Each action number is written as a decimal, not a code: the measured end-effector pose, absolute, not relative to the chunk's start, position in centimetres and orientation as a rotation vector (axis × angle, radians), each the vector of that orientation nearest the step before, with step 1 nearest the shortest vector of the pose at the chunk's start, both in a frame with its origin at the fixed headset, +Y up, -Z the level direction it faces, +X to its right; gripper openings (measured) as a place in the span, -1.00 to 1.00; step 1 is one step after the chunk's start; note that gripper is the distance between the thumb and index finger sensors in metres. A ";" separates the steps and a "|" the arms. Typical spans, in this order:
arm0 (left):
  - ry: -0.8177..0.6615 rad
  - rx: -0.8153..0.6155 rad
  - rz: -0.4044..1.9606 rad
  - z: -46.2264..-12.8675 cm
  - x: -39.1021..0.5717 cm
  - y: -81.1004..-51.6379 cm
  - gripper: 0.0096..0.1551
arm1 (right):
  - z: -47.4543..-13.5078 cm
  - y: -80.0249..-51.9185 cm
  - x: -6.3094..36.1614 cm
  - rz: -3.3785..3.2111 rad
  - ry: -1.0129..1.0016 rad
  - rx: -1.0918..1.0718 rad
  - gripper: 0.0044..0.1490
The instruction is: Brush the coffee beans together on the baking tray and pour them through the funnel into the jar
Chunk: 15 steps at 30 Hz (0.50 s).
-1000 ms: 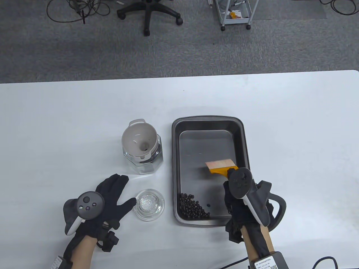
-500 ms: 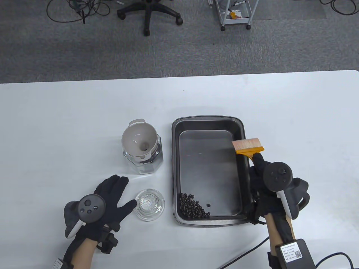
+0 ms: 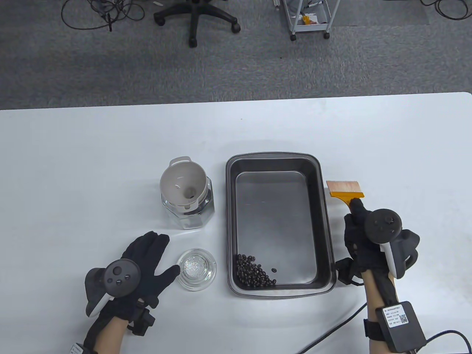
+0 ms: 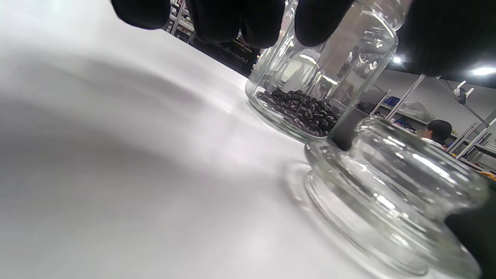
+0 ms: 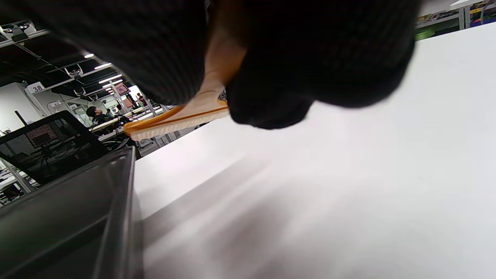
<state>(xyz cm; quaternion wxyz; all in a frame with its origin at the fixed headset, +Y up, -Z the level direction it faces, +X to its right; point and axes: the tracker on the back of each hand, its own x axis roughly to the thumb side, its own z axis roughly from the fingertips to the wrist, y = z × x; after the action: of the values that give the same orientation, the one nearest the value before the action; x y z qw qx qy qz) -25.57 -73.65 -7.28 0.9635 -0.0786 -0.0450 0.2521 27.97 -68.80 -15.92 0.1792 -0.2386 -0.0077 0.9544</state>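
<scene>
A dark baking tray [image 3: 320, 206] lies mid-table with a heap of coffee beans [image 3: 253, 273] in its near left corner and one stray bean [image 3: 274, 270] beside the heap. My right hand [image 3: 359, 230] grips the orange brush [image 3: 346, 188] by its handle, just right of the tray, bristles pointing away from me. A white funnel [image 3: 182, 186] sits in the glass jar [image 3: 188, 212], which holds some beans [image 4: 300, 110]. My left hand [image 3: 145, 258] lies flat on the table, fingers spread, its thumb touching the glass lid [image 3: 196, 269].
The tray's rim [image 5: 120, 209] stands close on the left in the right wrist view. White table surface stretches right of the brush. An office chair [image 3: 195, 18] and a trolley [image 3: 309, 18] stand on the carpet beyond the table.
My right hand carried the brush out of the tray, rightward over its right rim, to the table beside it. The left hand and the beans stayed put.
</scene>
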 end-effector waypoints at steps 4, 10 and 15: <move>-0.085 -0.171 0.507 -7.4 -25.6 -73.8 0.00 | -16.3 -70.1 28.3 2.716 0.012 -0.689 -0.41; -0.078 -0.171 0.511 -7.5 -25.7 -73.9 0.01 | -16.7 -71.9 28.7 2.739 0.131 -0.705 -0.41; -0.083 -0.173 0.505 -7.5 -25.6 -74.0 0.00 | -16.7 -72.9 28.7 2.759 0.203 -0.700 -0.38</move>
<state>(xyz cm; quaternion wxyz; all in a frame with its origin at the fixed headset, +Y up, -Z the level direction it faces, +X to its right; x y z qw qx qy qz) -25.59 -73.98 -7.47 0.9638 -0.0855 -0.0410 0.2493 28.73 -72.87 -16.68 0.1433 -0.2427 0.0705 0.9569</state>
